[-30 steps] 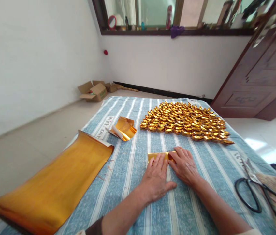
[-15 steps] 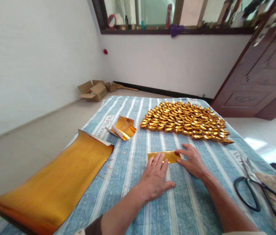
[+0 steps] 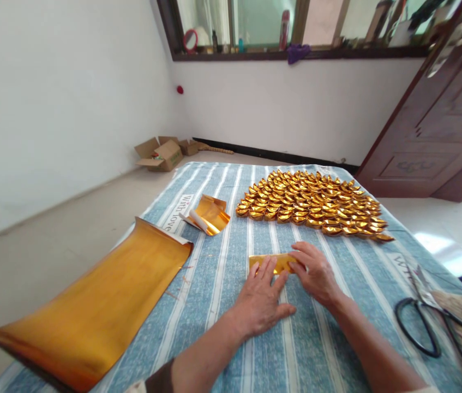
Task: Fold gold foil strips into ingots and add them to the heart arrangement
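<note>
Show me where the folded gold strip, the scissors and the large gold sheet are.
folded gold strip (image 3: 271,261): head view, bare middle between the hands.
scissors (image 3: 417,327): head view, left handle loop.
large gold sheet (image 3: 103,300): head view, centre of the sheet.
</note>
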`<control>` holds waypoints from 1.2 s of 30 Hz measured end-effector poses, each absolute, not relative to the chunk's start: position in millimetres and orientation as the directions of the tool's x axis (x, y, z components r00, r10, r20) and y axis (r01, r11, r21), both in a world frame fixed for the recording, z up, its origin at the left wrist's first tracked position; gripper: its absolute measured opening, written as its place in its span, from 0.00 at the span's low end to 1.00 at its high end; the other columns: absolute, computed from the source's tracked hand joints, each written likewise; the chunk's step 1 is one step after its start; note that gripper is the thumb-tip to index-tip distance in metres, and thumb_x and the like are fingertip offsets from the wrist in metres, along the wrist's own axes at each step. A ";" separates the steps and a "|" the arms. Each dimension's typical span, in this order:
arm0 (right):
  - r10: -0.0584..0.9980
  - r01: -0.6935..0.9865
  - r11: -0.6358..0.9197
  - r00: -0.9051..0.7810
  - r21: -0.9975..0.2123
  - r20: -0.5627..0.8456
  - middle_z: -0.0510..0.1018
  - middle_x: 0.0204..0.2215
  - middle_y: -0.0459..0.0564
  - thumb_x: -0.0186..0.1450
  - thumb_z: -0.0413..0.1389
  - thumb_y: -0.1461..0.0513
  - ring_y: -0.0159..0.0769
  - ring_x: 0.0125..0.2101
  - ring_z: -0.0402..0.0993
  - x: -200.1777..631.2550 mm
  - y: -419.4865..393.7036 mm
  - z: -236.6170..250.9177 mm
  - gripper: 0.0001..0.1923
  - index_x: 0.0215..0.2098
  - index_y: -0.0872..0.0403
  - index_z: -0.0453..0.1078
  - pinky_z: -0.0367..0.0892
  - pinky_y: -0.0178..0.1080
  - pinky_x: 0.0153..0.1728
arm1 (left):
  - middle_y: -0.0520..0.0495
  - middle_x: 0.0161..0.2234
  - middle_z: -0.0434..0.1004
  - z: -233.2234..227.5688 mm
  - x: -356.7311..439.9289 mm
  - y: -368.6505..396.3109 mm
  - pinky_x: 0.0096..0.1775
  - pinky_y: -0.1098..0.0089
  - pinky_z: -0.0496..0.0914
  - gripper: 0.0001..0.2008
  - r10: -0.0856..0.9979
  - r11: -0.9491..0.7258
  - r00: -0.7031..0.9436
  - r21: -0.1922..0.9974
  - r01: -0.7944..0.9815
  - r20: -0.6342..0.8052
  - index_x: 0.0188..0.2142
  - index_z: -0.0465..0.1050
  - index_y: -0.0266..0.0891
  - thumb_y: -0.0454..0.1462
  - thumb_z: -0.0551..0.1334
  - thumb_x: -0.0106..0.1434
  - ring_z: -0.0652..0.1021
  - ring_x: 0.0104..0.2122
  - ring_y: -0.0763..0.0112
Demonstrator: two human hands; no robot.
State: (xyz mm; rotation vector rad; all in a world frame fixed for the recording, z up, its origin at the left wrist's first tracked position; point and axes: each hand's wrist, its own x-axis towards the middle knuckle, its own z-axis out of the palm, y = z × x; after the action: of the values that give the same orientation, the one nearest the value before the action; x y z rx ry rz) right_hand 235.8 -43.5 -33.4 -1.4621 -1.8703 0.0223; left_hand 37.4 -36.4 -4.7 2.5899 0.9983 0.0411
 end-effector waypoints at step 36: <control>0.969 0.934 0.173 -0.104 -0.312 0.225 0.67 0.57 0.54 0.68 0.48 0.58 0.47 0.58 0.61 226.6 -45.8 -41.4 0.16 0.52 0.45 0.69 0.52 0.57 0.57 | 0.35 0.63 0.56 -0.6 -27.4 -20.9 0.56 0.44 0.57 0.20 0.683 -0.728 0.724 0.158 0.667 0.092 0.54 0.70 0.44 0.42 0.62 0.62 0.59 0.62 0.48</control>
State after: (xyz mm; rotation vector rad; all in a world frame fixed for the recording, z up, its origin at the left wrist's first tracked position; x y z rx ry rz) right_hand 226.6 -45.8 -41.4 -1.8022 -2.0840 0.1272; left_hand -27.4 -20.9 -0.6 2.8108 1.1045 0.2182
